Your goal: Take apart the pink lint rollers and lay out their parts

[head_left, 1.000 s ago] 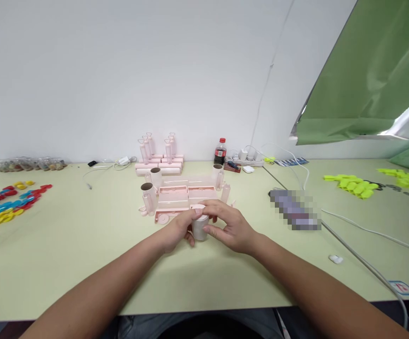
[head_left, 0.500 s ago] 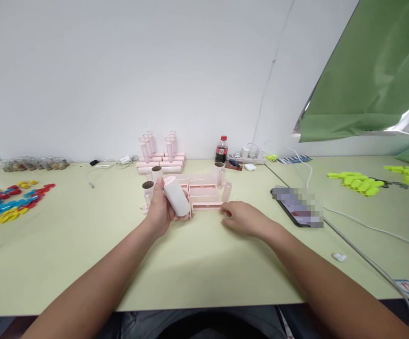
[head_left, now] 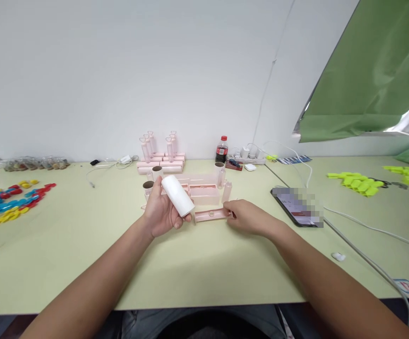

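Note:
In my left hand (head_left: 160, 212) lies a white lint-roller roll (head_left: 178, 195), tilted, the thumb along its upper end and the fingers curled under it. My right hand (head_left: 244, 216) pinches the right end of a long, shallow pink plastic case part (head_left: 209, 215). That part sits at a slight angle in front of a pink open tray (head_left: 204, 194). Standing at the left are rolls with brown cardboard cores, one of them a near roll (head_left: 148, 187). Another upright roll (head_left: 219, 168) is behind on the right, and a clear pink handle (head_left: 227, 191) stands by the right hand.
Pink cases (head_left: 162, 165) with upright handles (head_left: 170, 148) are stacked by the wall. A cola bottle (head_left: 221, 149) and a power strip (head_left: 252, 159) stand farther right. A phone (head_left: 296, 207), white cables and an earbud-like white piece (head_left: 338, 256) lie on the right.
The pink case part has come toward me and turned slightly, with my right hand now gripping its end. My left hand has tipped the white roll further over.

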Tool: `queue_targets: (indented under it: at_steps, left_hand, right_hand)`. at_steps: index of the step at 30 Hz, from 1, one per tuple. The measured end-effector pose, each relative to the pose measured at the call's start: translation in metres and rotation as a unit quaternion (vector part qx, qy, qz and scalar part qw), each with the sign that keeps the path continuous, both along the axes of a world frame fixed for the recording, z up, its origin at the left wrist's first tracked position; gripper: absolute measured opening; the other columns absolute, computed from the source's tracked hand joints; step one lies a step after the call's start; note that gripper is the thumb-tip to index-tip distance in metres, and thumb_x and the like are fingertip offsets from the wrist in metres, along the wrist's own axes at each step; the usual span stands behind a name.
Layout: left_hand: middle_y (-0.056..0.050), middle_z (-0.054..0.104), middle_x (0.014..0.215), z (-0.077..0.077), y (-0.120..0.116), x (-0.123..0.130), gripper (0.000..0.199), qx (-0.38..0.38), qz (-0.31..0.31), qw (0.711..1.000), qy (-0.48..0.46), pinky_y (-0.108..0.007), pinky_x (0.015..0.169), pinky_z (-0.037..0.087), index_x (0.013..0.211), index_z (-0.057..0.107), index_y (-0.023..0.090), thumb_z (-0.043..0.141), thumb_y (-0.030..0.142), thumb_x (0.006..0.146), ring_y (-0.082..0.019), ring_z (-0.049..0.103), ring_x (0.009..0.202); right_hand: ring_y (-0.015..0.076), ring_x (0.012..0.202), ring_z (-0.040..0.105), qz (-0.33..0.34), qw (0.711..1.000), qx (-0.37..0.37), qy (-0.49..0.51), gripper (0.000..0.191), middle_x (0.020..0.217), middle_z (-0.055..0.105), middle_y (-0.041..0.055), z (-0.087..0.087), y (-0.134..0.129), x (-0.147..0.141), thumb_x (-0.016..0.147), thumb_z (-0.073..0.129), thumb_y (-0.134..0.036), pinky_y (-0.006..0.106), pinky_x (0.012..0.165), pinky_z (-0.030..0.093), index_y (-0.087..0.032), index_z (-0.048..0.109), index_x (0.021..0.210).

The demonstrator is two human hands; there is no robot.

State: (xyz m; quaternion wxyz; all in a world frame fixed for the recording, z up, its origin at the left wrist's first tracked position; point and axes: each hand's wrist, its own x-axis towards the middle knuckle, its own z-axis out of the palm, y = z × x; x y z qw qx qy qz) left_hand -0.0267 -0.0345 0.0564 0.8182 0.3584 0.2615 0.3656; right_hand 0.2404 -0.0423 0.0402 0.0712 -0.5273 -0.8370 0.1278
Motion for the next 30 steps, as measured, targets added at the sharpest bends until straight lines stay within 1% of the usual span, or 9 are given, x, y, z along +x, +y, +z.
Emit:
queue_targets:
  at_steps: [3, 6, 8, 14, 17, 22, 25, 27, 30]
  left_hand:
    - [-0.014, 0.068, 0.082, 0.0, 0.001, -0.001, 0.076, 0.004, 0.002, 1.0, 0.006, -0.024, 0.029, 0.036, 0.09, 0.059, 0.014, 0.02, 0.079, 0.081, -0.024, 0.065, 0.055]
    - [-0.015, 0.069, 0.082, 0.002, 0.0, 0.0, 0.073, 0.005, 0.002, 0.999, 0.035, -0.022, 0.027, 0.032, 0.09, 0.058, 0.014, 0.02, 0.077, 0.082, -0.024, 0.065, 0.053]
    - [-0.016, 0.069, 0.079, 0.002, 0.0, 0.001, 0.073, 0.001, -0.014, 0.998, 0.058, -0.022, 0.028, 0.032, 0.091, 0.058, 0.014, 0.021, 0.077, 0.082, -0.024, 0.065, 0.051]
    - [-0.015, 0.067, 0.071, -0.005, -0.001, 0.006, 0.075, -0.032, -0.058, 0.994, 0.086, -0.024, 0.031, 0.039, 0.093, 0.058, 0.013, 0.02, 0.077, 0.083, -0.024, 0.065, 0.05]
    - [-0.014, 0.068, 0.073, -0.01, -0.001, 0.01, 0.076, -0.047, -0.076, 0.993, 0.078, -0.025, 0.032, 0.041, 0.092, 0.059, 0.014, 0.02, 0.079, 0.082, -0.024, 0.065, 0.05]
    - [-0.019, 0.072, 0.088, -0.018, -0.002, 0.016, 0.081, -0.065, -0.117, 0.986, 0.099, -0.028, 0.038, 0.047, 0.096, 0.061, 0.012, 0.019, 0.08, 0.082, -0.024, 0.067, 0.054]
    - [-0.02, 0.072, 0.085, -0.022, -0.004, 0.019, 0.086, -0.078, -0.15, 0.977, 0.133, -0.032, 0.044, 0.05, 0.097, 0.062, 0.01, 0.02, 0.083, 0.079, -0.025, 0.067, 0.057]
    - [-0.02, 0.071, 0.081, -0.025, -0.006, 0.022, 0.086, -0.08, -0.161, 0.971, 0.158, -0.032, 0.047, 0.051, 0.093, 0.063, 0.009, 0.023, 0.084, 0.078, -0.026, 0.068, 0.059]
    - [-0.019, 0.07, 0.079, -0.029, -0.01, 0.028, 0.08, -0.07, -0.164, 0.966, 0.188, -0.031, 0.047, 0.05, 0.087, 0.063, 0.009, 0.027, 0.08, 0.08, -0.026, 0.068, 0.064]
  right_hand:
    - [0.0135, 0.062, 0.049, 0.04, 0.997, 0.002, 0.073, 0.011, 0.07, 0.058, -0.0007, 0.008, -0.003, 0.002, 0.078, 0.05, -0.014, 0.024, 0.058, 0.033, -0.02, 0.058, 0.082]
    - [0.0124, 0.06, 0.047, 0.048, 0.99, 0.005, 0.131, 0.018, 0.066, 0.054, -0.0035, 0.01, -0.004, 0.003, 0.079, 0.049, -0.017, 0.023, 0.058, 0.034, -0.02, 0.061, 0.093]
    - [0.0121, 0.059, 0.045, 0.047, 0.985, 0.014, 0.164, 0.021, 0.065, 0.051, -0.004, 0.008, -0.002, 0.004, 0.079, 0.05, -0.018, 0.023, 0.057, 0.034, -0.02, 0.062, 0.096]
    - [0.0136, 0.066, 0.048, 0.044, 0.965, 0.06, 0.251, 0.011, 0.076, 0.054, 0.0011, 0.001, 0.006, 0.004, 0.08, 0.056, -0.022, 0.026, 0.061, 0.04, -0.02, 0.066, 0.082]
    - [0.0146, 0.07, 0.052, 0.063, 0.954, 0.055, 0.287, 0.011, 0.084, 0.059, 0.0038, 0.0, 0.008, 0.003, 0.081, 0.054, -0.021, 0.027, 0.064, 0.042, -0.019, 0.063, 0.075]
    - [0.0131, 0.062, 0.051, 0.028, 0.965, 0.013, 0.261, 0.015, 0.069, 0.059, 0.0, -0.004, 0.01, 0.0, 0.084, 0.052, -0.023, 0.025, 0.058, 0.039, -0.018, 0.061, 0.073]
    - [0.0123, 0.063, 0.051, 0.045, 0.975, 0.001, 0.216, 0.016, 0.07, 0.059, 0.0, -0.006, 0.009, -0.002, 0.083, 0.051, -0.021, 0.024, 0.059, 0.038, -0.017, 0.062, 0.071]
    - [0.0127, 0.066, 0.053, 0.047, 0.979, -0.008, 0.2, 0.016, 0.075, 0.062, 0.0007, -0.009, 0.008, -0.002, 0.084, 0.051, -0.022, 0.024, 0.061, 0.039, -0.017, 0.064, 0.076]
    - [0.0145, 0.069, 0.056, 0.041, 0.982, -0.059, 0.174, 0.02, 0.082, 0.066, 0.0018, -0.011, 0.01, -0.001, 0.087, 0.054, -0.034, 0.025, 0.061, 0.041, -0.019, 0.065, 0.094]
